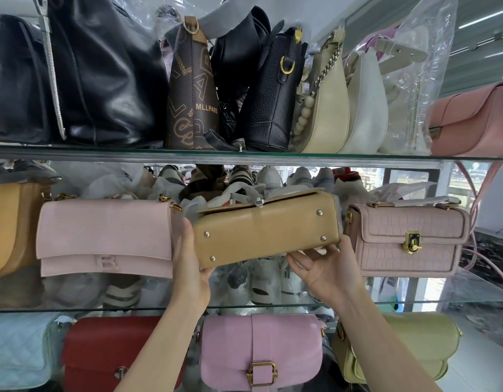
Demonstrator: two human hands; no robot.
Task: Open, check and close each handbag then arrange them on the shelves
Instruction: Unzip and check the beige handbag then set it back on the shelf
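A tan handbag (266,230) is tipped back so its studded base faces me, at the middle glass shelf (273,306) between a pale pink flap bag (104,237) and a dusty pink croc-pattern bag (407,240). My left hand (191,263) grips the tan bag's left end. Under its right bottom corner, my right hand (326,267) supports it with fingers spread. The bag's flap with a silver clasp lies on top, lid closed or nearly so.
The top shelf (244,155) is packed with black, brown monogram, cream and white bags, plus a salmon bag (471,120) at right. The bottom row holds light blue, red, pink (261,352) and yellow-green bags. A mustard bag (10,227) sits far left. Shoes lie behind the glass.
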